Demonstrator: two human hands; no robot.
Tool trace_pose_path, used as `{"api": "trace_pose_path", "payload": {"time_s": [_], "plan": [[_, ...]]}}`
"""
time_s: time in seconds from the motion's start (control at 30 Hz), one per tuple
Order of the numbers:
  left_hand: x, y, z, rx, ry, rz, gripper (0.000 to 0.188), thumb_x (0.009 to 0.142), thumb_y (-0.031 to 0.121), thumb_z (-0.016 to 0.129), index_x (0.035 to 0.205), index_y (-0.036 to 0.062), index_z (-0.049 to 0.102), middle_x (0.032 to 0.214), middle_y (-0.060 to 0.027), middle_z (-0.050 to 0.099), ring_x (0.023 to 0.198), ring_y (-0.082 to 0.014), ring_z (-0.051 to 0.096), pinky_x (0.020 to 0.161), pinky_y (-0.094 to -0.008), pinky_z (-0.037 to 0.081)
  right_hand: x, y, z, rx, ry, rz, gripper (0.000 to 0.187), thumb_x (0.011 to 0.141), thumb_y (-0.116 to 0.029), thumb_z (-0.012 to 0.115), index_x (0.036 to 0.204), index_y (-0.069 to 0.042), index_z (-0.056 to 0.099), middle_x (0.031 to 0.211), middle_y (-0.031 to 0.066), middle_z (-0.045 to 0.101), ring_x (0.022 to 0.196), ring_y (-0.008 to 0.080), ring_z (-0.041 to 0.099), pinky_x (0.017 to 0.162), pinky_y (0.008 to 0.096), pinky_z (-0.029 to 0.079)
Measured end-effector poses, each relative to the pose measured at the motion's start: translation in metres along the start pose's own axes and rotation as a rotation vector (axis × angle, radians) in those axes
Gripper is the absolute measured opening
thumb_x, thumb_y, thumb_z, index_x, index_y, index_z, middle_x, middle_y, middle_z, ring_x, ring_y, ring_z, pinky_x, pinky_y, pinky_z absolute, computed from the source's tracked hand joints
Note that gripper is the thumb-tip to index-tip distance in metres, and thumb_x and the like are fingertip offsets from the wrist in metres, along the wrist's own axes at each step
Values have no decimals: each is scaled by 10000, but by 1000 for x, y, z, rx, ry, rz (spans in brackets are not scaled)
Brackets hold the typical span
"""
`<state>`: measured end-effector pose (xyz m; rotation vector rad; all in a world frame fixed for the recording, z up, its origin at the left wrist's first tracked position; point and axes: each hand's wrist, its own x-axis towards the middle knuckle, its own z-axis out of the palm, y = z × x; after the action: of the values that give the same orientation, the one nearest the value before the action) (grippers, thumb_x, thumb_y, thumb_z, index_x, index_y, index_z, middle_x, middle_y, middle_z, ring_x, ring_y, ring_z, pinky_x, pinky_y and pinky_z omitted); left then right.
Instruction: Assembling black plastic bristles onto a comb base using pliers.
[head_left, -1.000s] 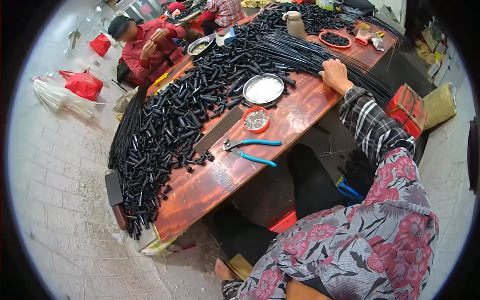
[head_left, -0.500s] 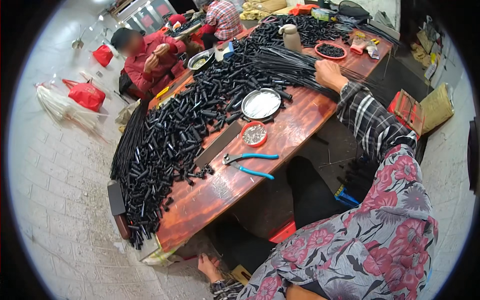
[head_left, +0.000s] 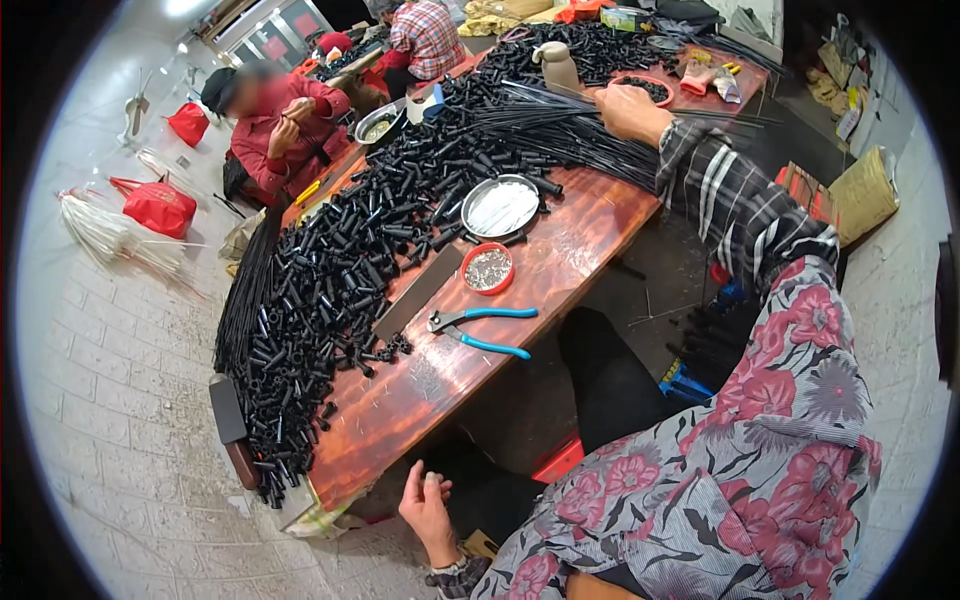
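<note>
At the far right side of the table, my right hand (head_left: 632,112) is closed on a few thin black rods, which stick out on both sides of it. Under and beside it lies a spread bundle of the same rods (head_left: 560,135). My left hand (head_left: 430,508) is off the table's near edge, fingers stretched out, with nothing in it. Blue-handled pliers (head_left: 450,322) lie on the wooden table (head_left: 420,400). Behind them sit a red dish (head_left: 487,292) of small metal bits and a round metal plate (head_left: 497,235) of white sticks.
A large heap of short black tubes (head_left: 340,270) covers the table's far side. A flat grey bar (head_left: 418,293) borders it. A beige bottle (head_left: 557,70) stands behind the rods. Across the table sits a person in red (head_left: 285,135). A red stool (head_left: 560,460) shows below.
My left hand has risen toward the table edge and its fingers have straightened. My right hand has shifted a little to the left, and a few rods now stand out from the bundle.
</note>
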<state>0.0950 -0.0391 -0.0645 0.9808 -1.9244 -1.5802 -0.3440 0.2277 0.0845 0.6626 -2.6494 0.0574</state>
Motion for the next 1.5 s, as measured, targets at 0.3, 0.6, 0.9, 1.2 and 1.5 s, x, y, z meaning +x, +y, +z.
{"api": "trace_pose_path", "payload": {"time_s": [0.3,0.6,0.9,1.2,1.5], "plan": [[8,16,21,-48,-58,66,312,834,80,540,1130,-16,515,771,-57,592,643,-103,579,579,-203,466,-2,-5,13,134,59,85,175,693,-99,528,804,18,598,813,222,605,753,361,599,627,450,483],[7,18,30,-65,-50,115,322,831,83,547,1138,-6,513,768,-60,598,652,-113,583,593,-215,473,-4,-10,-10,28,106,103,183,766,-176,488,837,-42,591,835,197,607,780,363,590,664,441,478],[17,38,44,-32,-108,172,260,802,51,569,1056,-2,577,691,0,552,623,-63,526,584,-206,453,94,40,28,727,144,-140,261,807,-259,533,712,-15,535,598,70,492,562,160,468,487,309,359],[27,78,83,-74,-261,295,236,823,43,547,1039,-49,568,804,-56,599,687,-101,558,628,-209,445,178,93,-19,885,948,-632,234,771,-192,567,630,-16,505,535,101,504,462,216,481,465,339,403],[48,76,126,443,-166,841,317,702,120,654,1000,36,588,928,-139,510,844,-276,497,750,-355,403,23,-46,-78,2009,316,293,324,879,-200,458,598,-42,435,489,-4,349,421,86,302,416,278,228]]}}
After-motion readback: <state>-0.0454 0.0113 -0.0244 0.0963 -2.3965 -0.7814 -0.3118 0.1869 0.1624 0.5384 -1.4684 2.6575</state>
